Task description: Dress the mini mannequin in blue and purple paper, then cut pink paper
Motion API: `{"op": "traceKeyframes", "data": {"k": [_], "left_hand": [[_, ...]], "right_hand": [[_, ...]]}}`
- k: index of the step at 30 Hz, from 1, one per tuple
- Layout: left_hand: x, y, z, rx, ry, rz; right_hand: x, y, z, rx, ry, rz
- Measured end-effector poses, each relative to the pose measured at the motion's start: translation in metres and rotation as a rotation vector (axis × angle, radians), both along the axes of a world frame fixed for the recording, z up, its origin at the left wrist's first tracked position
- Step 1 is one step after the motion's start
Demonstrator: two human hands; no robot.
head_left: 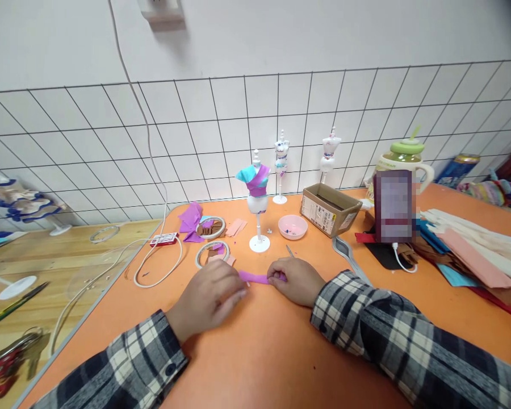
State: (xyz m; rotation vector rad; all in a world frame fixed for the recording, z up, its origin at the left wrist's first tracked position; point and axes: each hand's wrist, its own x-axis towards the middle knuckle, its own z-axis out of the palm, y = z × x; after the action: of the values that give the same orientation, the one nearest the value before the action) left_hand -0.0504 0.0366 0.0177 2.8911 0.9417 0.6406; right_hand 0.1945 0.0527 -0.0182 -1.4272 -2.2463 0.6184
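An orange table (272,363) is spreading across the view, its grey left edge running alongside a wooden tabletop (123,236); orange surface is stretching between the two plaid sleeves. A green-lidded mug (426,174) is standing at the far right, carrying lettering too small to read. Of the person's two hands, the left hand (208,296) is hovering or resting palm-down, blurred, and the right hand (297,279) is bending its fingers inward. One cardboard box (344,217) is showing a printed label, its text unreadable. Three white dress forms (258,203) are standing near the wall, the nearest wearing purple and turquoise. One phone (394,205) is displaying a pixelated screen. Two white rings (212,228) and one pink bowl (293,227) are flanking that nearest form. Smallest, one purple strip (255,277) is lying between the hands, before that form; right fingertips are pinching its right end, while whether the left is gripping, I cannot tell.
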Motion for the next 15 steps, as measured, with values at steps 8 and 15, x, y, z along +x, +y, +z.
{"op": "traceKeyframes", "data": {"k": [8,15], "left_hand": [[-0.008,0.000,0.001,-0.102,0.355,-0.143],[-0.049,0.021,0.019,0.097,0.360,-0.012]], "right_hand": [[0.004,0.001,0.003,0.020,-0.060,-0.053],[0.008,0.004,0.008,0.049,-0.128,-0.096]]}}
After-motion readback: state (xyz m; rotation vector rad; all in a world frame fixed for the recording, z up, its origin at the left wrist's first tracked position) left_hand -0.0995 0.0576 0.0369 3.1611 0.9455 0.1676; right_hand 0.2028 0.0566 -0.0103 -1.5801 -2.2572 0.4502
